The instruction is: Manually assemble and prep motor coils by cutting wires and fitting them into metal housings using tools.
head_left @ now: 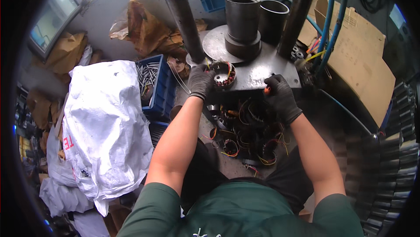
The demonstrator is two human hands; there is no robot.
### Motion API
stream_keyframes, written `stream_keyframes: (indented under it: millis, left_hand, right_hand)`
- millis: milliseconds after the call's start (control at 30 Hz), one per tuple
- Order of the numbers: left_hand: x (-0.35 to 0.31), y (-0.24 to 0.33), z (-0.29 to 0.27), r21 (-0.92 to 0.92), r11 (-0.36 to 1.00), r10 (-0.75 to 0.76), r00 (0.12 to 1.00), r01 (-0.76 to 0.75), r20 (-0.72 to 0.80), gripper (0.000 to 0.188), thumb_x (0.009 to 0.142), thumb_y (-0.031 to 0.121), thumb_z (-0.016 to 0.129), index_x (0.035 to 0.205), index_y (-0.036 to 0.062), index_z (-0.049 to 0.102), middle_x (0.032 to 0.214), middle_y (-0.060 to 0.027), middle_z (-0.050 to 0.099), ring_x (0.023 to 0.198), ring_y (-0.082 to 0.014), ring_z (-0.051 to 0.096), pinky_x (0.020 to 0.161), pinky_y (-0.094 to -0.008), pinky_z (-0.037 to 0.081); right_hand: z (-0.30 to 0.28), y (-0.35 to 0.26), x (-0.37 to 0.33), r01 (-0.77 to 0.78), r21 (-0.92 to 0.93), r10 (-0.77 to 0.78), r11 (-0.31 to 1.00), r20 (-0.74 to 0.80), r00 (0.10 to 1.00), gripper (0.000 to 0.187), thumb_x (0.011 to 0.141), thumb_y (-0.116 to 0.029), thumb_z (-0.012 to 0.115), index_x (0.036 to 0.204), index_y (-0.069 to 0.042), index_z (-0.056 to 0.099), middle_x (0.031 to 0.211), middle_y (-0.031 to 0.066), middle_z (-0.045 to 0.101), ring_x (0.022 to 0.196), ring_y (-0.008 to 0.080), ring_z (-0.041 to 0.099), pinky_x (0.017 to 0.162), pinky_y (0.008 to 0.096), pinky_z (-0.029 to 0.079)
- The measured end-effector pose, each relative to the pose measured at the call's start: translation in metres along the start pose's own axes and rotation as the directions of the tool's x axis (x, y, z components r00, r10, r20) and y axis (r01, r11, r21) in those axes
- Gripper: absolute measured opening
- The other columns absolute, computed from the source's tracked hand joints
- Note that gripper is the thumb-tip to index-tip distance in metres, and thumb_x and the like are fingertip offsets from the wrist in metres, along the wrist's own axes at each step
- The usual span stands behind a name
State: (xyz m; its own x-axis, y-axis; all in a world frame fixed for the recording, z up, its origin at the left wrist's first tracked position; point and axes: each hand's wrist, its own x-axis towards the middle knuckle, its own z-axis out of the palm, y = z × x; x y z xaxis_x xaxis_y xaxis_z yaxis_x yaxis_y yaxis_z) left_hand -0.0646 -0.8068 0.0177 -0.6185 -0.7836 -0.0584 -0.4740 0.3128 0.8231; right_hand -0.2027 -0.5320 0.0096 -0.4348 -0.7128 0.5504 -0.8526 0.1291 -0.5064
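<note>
My left hand, in a dark glove, grips the side of a round metal motor stator with red and yellow wires inside its ring. The stator is at the front edge of a steel press plate. My right hand, also gloved, is closed around a small orange-ended tool at the plate's front right; the rest of it is hidden in the fingers. Behind the stator, a tall steel cylinder stands on a round disc.
Several wired stators lie below the plate. Two steel columns flank the cylinder. A blue crate of metal pins and a white sack are at left. Cardboard, blue hoses and stacked metal parts occupy the right.
</note>
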Motion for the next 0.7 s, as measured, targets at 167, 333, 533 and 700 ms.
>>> stream_keyframes:
  millis: [167,333,533,700]
  left_hand:
    - [-0.011,-0.005,0.020,-0.062,0.902,0.389,0.868,-0.426,-0.310,0.033,0.079,0.013,0.067,0.110,0.0020,0.069,0.104,-0.0188,0.069,0.089,-0.0303,0.069,0.083,-0.0394,0.054]
    - [-0.028,0.017,0.048,-0.151,0.862,0.433,0.858,-0.484,-0.276,0.038,0.081,0.004,0.071,0.118,0.0042,0.065,0.100,-0.0091,0.068,0.086,-0.0201,0.066,0.083,-0.0337,0.054]
    - [-0.017,0.043,0.089,-0.110,0.591,0.757,0.597,-0.799,-0.266,0.045,0.083,-0.006,0.066,0.125,0.0083,0.061,0.117,-0.0145,0.061,0.107,-0.0316,0.064,0.091,-0.0407,0.054]
    - [-0.016,0.050,0.110,-0.088,0.626,0.748,0.628,-0.775,-0.214,0.047,0.083,-0.006,0.065,0.128,0.0071,0.062,0.119,-0.0164,0.059,0.106,-0.0333,0.064,0.092,-0.0402,0.055]
  right_hand:
    - [-0.038,-0.041,-0.018,-0.084,0.273,0.146,0.958,-0.214,0.966,0.020,0.086,-0.007,0.075,0.101,-0.005,0.063,0.090,0.0130,0.065,0.083,0.0260,0.066,0.074,0.0364,0.053]
    - [-0.048,-0.015,-0.049,-0.393,0.618,0.525,0.681,-0.038,0.850,0.018,0.090,-0.012,0.076,0.100,-0.005,0.063,0.087,0.0057,0.068,0.081,0.0107,0.065,0.073,0.0296,0.054]
    - [-0.078,-0.035,-0.037,-0.437,0.650,0.479,0.622,0.126,0.869,0.019,0.090,-0.006,0.073,0.106,-0.004,0.063,0.102,0.0073,0.072,0.095,0.0105,0.066,0.081,0.0280,0.057]
    - [-0.068,-0.039,-0.030,-0.372,0.692,0.462,0.618,0.063,0.885,0.019,0.088,-0.008,0.075,0.104,-0.005,0.067,0.093,0.0021,0.070,0.086,0.0083,0.064,0.078,0.0271,0.054]
